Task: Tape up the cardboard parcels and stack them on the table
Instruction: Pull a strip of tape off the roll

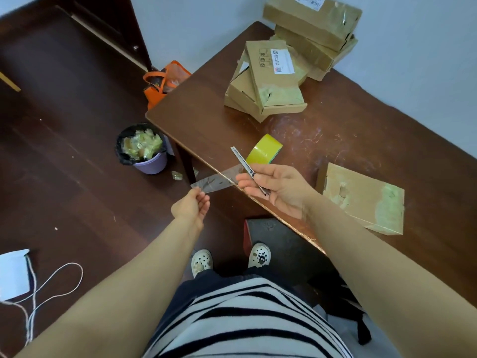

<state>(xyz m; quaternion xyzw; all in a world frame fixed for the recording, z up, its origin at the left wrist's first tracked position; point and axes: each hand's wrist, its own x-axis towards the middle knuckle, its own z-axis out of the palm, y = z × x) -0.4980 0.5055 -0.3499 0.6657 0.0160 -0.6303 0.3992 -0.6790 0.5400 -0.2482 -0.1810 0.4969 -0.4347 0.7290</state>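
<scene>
Dark wooden flooring fills the left side, and one brown table [335, 130] runs along a pale wall on the right. Over the table's near edge, the left hand [192, 205] pinches one end of a single strip of clear tape [214, 180] between thumb and curled fingers. The strip stretches across to the fingertips of the right hand [280, 188]; whether it is stuck there I cannot tell. That hand lies palm up with its fingers curled round one slim utility knife [246, 167], thumb over the handle and the blade end pointing away towards the wall.

Just beyond the knife, one roll of yellow tape [264, 149] stands tilted on the tabletop. To the right of the right wrist, one flat cardboard parcel [366, 200] lies alone near the table's edge, with patches of old tape on its top. Further back a loose pile of what looks like three parcels sits askew, the labelled parcel [273, 76] on top. Behind it, against the wall, is a stack of about three more, with a long parcel [312, 20] uppermost.

On the floor stand one purple bin [152, 164] with a black liner, full of crumpled tape, and one orange bag [165, 81] by the table corner. Two white clogs [202, 262] show below the striped top, and one white cord [51, 288] loops at the lower left.
</scene>
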